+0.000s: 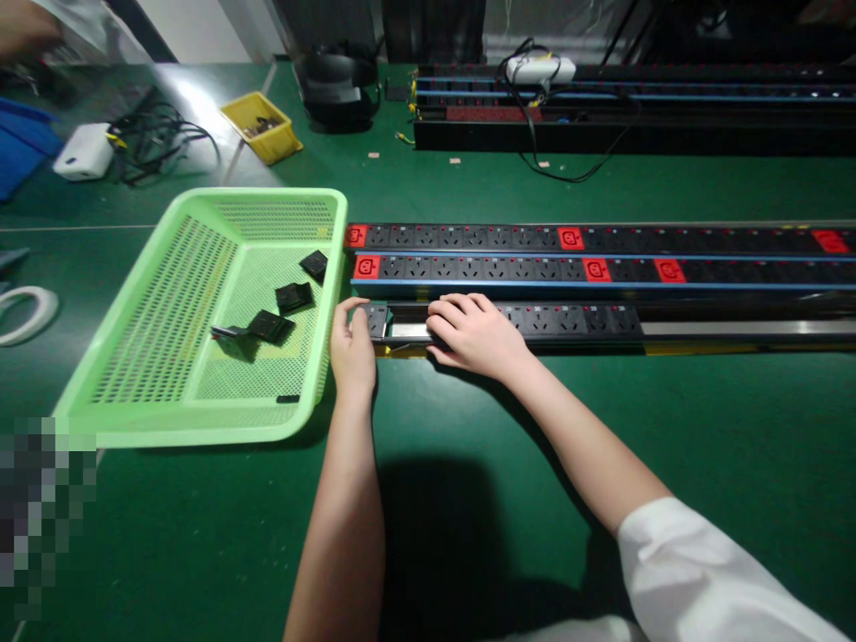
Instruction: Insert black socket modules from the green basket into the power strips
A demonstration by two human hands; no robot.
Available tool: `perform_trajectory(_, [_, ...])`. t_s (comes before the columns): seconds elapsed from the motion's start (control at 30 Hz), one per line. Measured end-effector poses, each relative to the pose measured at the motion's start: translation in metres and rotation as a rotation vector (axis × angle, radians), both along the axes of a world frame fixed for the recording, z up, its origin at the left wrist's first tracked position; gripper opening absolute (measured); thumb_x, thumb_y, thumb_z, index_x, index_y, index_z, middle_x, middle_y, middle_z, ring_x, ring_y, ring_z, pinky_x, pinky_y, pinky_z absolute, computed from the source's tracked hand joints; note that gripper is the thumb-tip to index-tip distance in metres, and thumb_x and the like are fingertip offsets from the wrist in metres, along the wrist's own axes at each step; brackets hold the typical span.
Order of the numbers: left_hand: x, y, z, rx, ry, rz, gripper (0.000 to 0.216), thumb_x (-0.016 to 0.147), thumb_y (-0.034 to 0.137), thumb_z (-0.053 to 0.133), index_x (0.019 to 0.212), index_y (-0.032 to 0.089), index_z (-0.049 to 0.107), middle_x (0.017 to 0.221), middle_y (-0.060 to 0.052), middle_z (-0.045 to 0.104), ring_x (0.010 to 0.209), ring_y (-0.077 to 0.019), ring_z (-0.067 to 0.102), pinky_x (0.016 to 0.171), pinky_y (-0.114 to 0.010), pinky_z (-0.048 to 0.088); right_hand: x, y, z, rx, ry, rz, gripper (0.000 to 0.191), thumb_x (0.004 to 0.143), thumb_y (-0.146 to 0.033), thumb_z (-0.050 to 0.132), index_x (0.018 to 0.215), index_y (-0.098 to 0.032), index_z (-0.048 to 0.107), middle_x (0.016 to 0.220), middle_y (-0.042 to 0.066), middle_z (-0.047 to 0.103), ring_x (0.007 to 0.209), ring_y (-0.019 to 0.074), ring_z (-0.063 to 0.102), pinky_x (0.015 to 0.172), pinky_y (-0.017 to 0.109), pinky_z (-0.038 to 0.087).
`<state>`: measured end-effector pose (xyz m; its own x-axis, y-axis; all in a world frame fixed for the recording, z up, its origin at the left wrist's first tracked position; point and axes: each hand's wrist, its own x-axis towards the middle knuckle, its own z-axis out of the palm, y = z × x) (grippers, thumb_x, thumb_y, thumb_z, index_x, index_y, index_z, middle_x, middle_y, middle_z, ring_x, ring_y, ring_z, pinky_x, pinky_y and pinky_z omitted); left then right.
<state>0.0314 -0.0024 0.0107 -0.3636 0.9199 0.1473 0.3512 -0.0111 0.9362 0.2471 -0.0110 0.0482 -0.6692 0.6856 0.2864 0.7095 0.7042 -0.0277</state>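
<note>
My left hand [354, 352] is closed around the left end of a long power strip, its thumb against a black socket module [378, 322] there. My right hand [476, 334] lies across the same strip farther right, fingers curled over its modules and thumb on the near side. Between my hands, a stretch of the bare metal channel [407, 331] shows. To the right of my right hand, a row of black socket modules [568, 320] sits in the channel; past them the metal is bare. The modules under my right palm are hidden.
A green basket [201, 434] with several loose black modules [271, 326] stands at left. Behind my hands lie two finished-looking strips with red sockets [596, 270]. Farther back are a yellow bin [284, 143], black cables [160, 134], and black channels [602, 136]. White tape [44, 312] lies far left.
</note>
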Motion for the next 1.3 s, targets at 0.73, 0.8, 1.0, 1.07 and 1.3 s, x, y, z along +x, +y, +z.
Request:
perform_trajectory(0.73, [0.008, -0.010, -0.008, 0.003, 0.247, -0.121, 0.055, 0.101, 0.054, 0.040, 0.142, 0.024, 0.059, 0.144, -0.011, 0.060, 0.133, -0.0252, 0.054, 0.115, -0.043, 0.038, 0.007, 0.003, 0.010, -0.244, 0.272, -0.043, 0.034, 0.088, -0.034, 0.069, 0.117, -0.022, 0.056, 0.125, 0.009, 0.067, 0.114, 0.0276, 0.059, 0.093, 0.039, 0.040])
perform_trajectory(0.8, [0.008, -0.012, -0.007, -0.009, 0.226, -0.117, 0.056, 0.097, 0.055, 0.049, 0.143, 0.025, 0.058, 0.142, -0.011, 0.062, 0.131, -0.0263, 0.056, 0.114, -0.044, 0.040, 0.007, 0.004, 0.011, -0.265, 0.322, -0.056, 0.042, 0.085, -0.033, 0.071, 0.122, -0.021, 0.053, 0.128, 0.011, 0.065, 0.117, 0.0279, 0.059, 0.092, 0.038, 0.041])
perform_trajectory(1.0, [0.008, -0.012, -0.009, -0.024, 0.168, -0.134, 0.062, 0.094, 0.057, 0.055, 0.147, 0.025, 0.055, 0.142, -0.013, 0.061, 0.132, -0.0286, 0.057, 0.116, -0.047, 0.039, 0.006, 0.006, 0.009, -0.281, 0.354, -0.080, 0.055, 0.081, -0.034, 0.074, 0.129, -0.020, 0.049, 0.131, 0.012, 0.063, 0.120, 0.0288, 0.059, 0.093, 0.038, 0.043])
perform_trajectory(1.07, [0.008, -0.012, -0.010, -0.015, 0.131, -0.156, 0.062, 0.094, 0.055, 0.057, 0.148, 0.026, 0.053, 0.145, -0.011, 0.060, 0.134, -0.0280, 0.056, 0.117, -0.046, 0.039, 0.006, 0.006, 0.009, -0.275, 0.347, -0.085, 0.055, 0.081, -0.034, 0.075, 0.128, -0.020, 0.050, 0.130, 0.011, 0.064, 0.119, 0.0285, 0.060, 0.092, 0.038, 0.043])
perform_trajectory(1.3, [0.007, -0.011, -0.007, -0.008, 0.062, -0.183, 0.062, 0.092, 0.052, 0.062, 0.148, 0.025, 0.054, 0.145, -0.011, 0.060, 0.135, -0.0274, 0.056, 0.118, -0.045, 0.039, 0.005, 0.006, 0.009, -0.279, 0.374, -0.105, 0.046, 0.078, -0.030, 0.075, 0.119, -0.022, 0.055, 0.121, 0.008, 0.066, 0.111, 0.0268, 0.062, 0.090, 0.036, 0.044])
